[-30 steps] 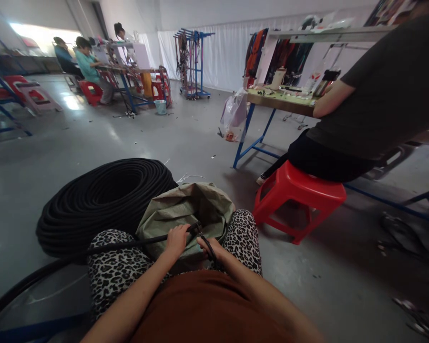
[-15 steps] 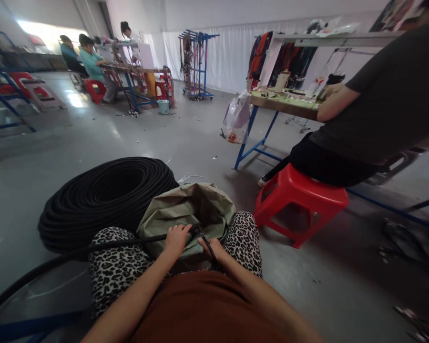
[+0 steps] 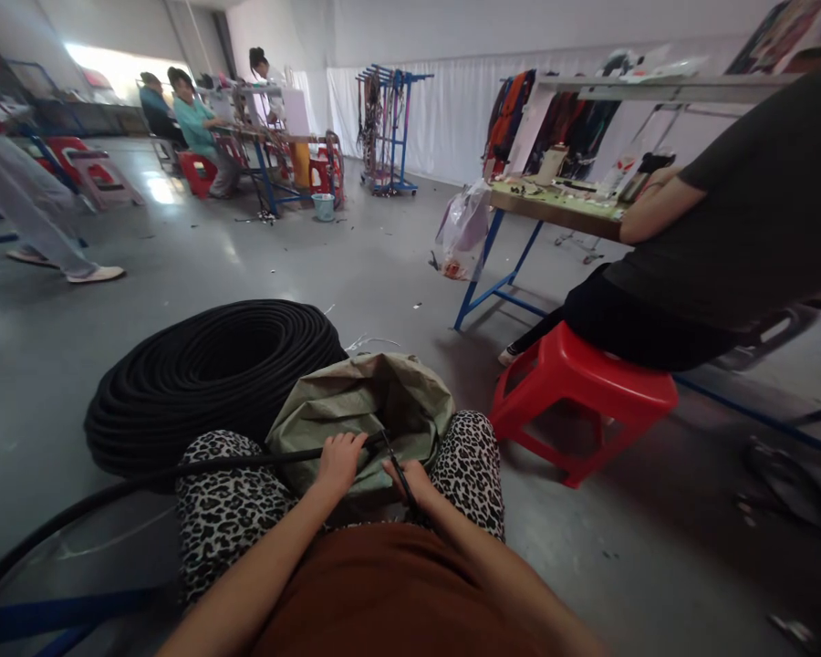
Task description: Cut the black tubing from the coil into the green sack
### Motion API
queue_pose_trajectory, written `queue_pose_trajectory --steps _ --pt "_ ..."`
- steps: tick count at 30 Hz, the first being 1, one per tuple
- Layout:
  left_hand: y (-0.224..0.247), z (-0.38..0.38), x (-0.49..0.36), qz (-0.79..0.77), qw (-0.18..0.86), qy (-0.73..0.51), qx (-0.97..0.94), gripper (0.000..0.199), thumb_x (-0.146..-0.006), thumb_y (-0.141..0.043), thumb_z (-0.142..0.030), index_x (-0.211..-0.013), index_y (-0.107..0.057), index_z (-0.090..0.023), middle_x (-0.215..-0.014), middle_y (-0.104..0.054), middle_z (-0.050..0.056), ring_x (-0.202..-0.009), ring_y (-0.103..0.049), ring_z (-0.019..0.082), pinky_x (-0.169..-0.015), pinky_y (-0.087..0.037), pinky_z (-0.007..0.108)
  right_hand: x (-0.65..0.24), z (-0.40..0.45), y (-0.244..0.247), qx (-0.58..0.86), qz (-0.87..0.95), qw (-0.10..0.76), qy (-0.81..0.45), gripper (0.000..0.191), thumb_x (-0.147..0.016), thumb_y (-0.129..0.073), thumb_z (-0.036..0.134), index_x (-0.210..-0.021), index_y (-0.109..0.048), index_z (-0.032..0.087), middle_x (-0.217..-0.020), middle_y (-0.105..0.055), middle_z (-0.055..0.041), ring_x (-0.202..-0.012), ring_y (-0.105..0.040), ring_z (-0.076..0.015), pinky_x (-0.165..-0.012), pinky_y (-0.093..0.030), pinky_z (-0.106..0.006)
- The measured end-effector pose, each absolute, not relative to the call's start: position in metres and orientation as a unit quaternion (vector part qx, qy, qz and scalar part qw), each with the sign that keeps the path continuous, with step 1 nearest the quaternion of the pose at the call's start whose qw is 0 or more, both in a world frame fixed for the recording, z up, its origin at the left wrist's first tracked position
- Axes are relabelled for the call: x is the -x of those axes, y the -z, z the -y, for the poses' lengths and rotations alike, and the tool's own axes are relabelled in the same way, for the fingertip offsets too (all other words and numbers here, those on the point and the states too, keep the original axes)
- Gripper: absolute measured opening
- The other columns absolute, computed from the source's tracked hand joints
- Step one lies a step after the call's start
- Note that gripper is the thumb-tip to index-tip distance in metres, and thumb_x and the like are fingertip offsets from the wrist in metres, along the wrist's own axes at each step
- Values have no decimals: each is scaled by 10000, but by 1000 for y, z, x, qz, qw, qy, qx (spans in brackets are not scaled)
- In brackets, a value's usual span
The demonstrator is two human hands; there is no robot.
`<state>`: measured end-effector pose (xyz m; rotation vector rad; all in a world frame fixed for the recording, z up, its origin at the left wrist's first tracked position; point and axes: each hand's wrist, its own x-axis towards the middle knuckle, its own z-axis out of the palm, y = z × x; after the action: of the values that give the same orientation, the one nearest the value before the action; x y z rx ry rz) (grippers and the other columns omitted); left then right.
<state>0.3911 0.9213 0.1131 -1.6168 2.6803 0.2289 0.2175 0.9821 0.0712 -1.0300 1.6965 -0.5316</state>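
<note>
My left hand [image 3: 340,462] is wrapped round a thick black cord [image 3: 239,463], close to its end, over the mouth of a sack. From there the cord runs left across my knee and down out of view. In my right hand [image 3: 416,484] are dark scissors [image 3: 396,464], their blades up against the cord's end; whether the blades are parted I cannot make out. The olive-green sack [image 3: 297,411] stands open between my knees, its inside in shadow. Beyond my left knee lies a big coil of the same black cord [image 3: 137,401] on the floor.
To my right a person sits on a red stool [image 3: 588,365] at a workbench [image 3: 554,203] with a plastic bag [image 3: 466,233] hung from it. A blue metal bar [image 3: 61,616] is at lower left. A walking person's legs [image 3: 20,192] show at far left; others sit at tables behind.
A person has walked into view at the left. The view has shifted slightly. My hands stay almost in place, with the scissors still at the cord's end.
</note>
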Motion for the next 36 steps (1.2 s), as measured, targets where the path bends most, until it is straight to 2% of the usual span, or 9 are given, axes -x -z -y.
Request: queue_pose_trajectory --steps 5,13,24,36 --pt "-117 -921 -389 -852 4 -78 518 383 -902 -431 -196 -1249 -580 -263 -1069 -668 94 -1027 -586 234 -861 -373 363 -217 -980 -57 465 -732 461 188 551 -847 -573 572 -590 -656 93 -447 -421 8 -517 -514 -130 -491 -358 -205" --pt "-120 -919 -388 -849 22 -90 520 395 -910 -381 -197 -1247 -577 -262 -1102 -669 93 -1040 -570 228 -876 -372 374 -216 -980 -58 489 -730 438 189 519 -833 -611 543 -522 -608 128 -439 -404 3 -562 -548 -150 -516 -357 -209" --pt "-124 -916 -393 -861 18 -82 502 391 -919 -390 -207 -1249 -584 -284 -1089 -671 71 -1023 -580 236 -867 -378 374 -217 -981 -67 398 -717 527 224 513 -816 -591 585 -589 -653 130 -442 -475 2 -486 -512 -129 -484 -389 -215" --pt "-122 -916 -386 -860 31 -69 504 376 -920 -394 -211 -1242 -583 -254 -1084 -679 82 -1026 -590 242 -851 -384 369 -217 -980 -65 474 -738 452 165 542 -873 -551 552 -634 -695 87 -459 -508 -27 -568 -583 -158 -531 -403 -206"
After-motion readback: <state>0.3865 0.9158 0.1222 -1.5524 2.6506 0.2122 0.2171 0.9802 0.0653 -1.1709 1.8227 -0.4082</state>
